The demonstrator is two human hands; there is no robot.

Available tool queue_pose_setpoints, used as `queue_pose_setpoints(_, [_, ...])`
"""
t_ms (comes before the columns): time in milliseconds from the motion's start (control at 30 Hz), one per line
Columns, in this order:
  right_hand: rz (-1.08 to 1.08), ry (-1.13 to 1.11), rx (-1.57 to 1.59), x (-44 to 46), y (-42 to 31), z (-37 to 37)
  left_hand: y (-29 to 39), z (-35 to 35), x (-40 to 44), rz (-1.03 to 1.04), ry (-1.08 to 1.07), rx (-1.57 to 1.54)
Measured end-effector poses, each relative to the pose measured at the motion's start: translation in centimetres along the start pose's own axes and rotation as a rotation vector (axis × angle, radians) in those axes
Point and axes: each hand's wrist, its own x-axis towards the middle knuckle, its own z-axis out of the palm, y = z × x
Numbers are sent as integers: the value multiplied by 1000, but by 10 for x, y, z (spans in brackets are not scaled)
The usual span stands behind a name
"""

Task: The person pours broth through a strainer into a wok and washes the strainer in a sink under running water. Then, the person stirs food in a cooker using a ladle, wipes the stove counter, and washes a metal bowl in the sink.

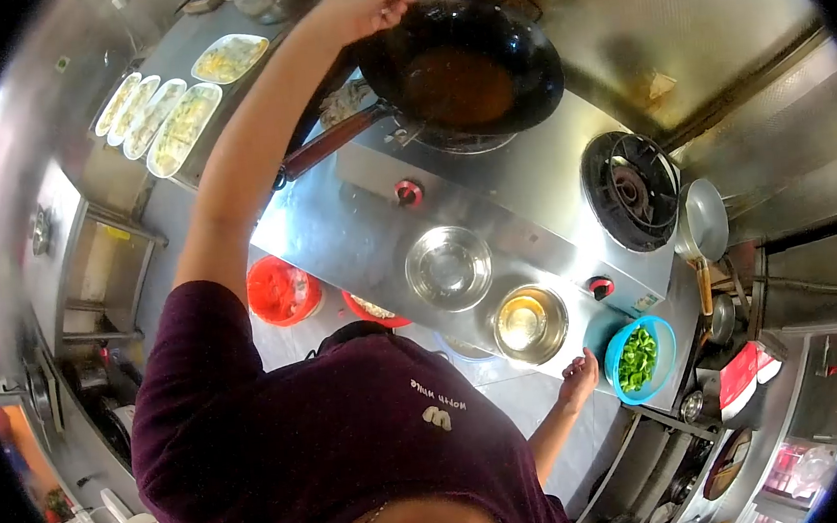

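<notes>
My left hand (371, 10) is raised at the top, beside the far left rim of a black wok (531, 66). Its fingers are curled closed, and what they hold, if anything, I cannot make out. Reddish-brown liquid (464, 86) lies in the bottom of the wok, whose wooden handle (335, 142) points toward my left forearm. My right hand (577, 379) hangs low by the counter's front edge, fingers loosely bent and apart, with nothing visible in it. Just right of it stands a blue bowl (670, 360) of cut green peppers (637, 358).
Two metal bowls (449, 269) (530, 325) sit on the steel counter. A second burner (632, 191) is at the right, with a pan (703, 219) beyond. Several plates of food (184, 129) stand at the left. A red bucket (284, 292) is below the counter.
</notes>
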Motion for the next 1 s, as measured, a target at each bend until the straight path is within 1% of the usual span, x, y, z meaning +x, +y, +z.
queue_pose_setpoints(67, [1,-11,-5,1,3,2,-27,7,-4,-51,52,-16])
queue_pose_setpoints(100, [4,-13,-4,-3,3,8,-47,6,-3,-153,45,-104])
queue_pose_setpoints(133, [7,-14,-4,-6,3,14,-58,15,-11,-223,134,-144])
queue_pose_setpoints(167, [13,-10,-47,-6,3,17,-79,5,-1,-309,139,-215])
queue_pose_setpoints(200, [4,-18,-52,-6,2,19,-86,-3,2,-405,94,-224])
queue_pose_setpoints(267, [-20,-7,-41,-9,-3,24,-93,-1,-1,-461,124,-131])
queue_pose_setpoints(367, [-47,-16,-62,-7,-4,21,-71,-1,-8,-315,152,-54])
queue_pose_setpoints(467, [-40,-1,-15,-10,-4,18,-35,-1,-14,-46,77,31])
queue_pose_setpoints(567, [-42,-26,-21,-11,-3,24,-12,19,-30,49,107,-13])
queue_pose_setpoints(600, [-40,-47,-30,-10,1,23,-25,15,-20,25,63,-71])
queue_pose_setpoints(667, [-33,-60,-23,-12,8,25,-53,21,-18,-131,80,-171])
queue_pose_setpoints(733, [-29,-46,2,-12,9,29,-78,27,-18,-357,148,-245])
queue_pose_setpoints(767, [-21,-107,-8,-5,16,20,-88,23,-16,-401,117,-270])
queue_pose_setpoints(800, [-19,-100,10,-6,15,20,-87,24,-18,-499,101,-272])
queue_pose_setpoints(867, [-22,-85,-26,-8,11,20,-90,28,-23,-459,145,-221])
queue_pose_setpoints(933, [-21,-69,-13,-11,5,21,-69,36,-26,-313,209,-118])
queue_pose_setpoints(967, [-18,-59,-10,-14,4,19,-63,30,-21,-229,129,-70])
queue_pose_setpoints(1000, [-20,-51,-1,-15,4,18,-45,43,-30,-142,208,-55])
